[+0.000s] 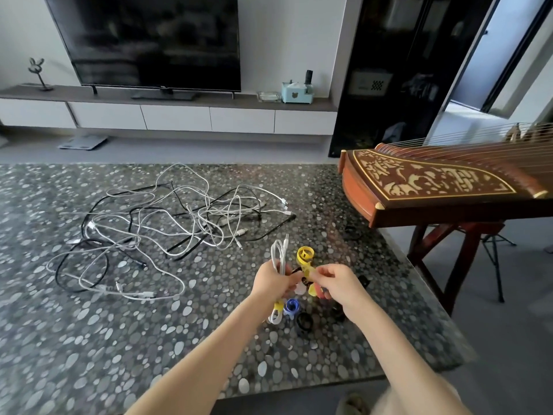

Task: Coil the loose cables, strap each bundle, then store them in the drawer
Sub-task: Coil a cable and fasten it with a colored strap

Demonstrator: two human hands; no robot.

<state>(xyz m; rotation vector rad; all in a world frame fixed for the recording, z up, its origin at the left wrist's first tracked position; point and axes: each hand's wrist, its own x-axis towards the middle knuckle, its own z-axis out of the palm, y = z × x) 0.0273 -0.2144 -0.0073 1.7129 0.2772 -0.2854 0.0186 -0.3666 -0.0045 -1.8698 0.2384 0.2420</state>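
Your left hand (270, 281) grips the coiled white cable (278, 253) around its middle, above the table's (89, 354) right half. The bundle's long axis runs from the near edge toward the far edge, with its plug tip pointing at the far edge. Your right hand (336, 281) pinches a yellow strap (306, 268) just beside the coil. A blue strap (291, 305) and a black strap ring (304, 322) lie under your wrists. The tangle of loose cables (167, 223) sprawls mid-table toward the far left. Bare tabletop opens toward the near left corner. A zither (434, 184) overhangs the far right corner.
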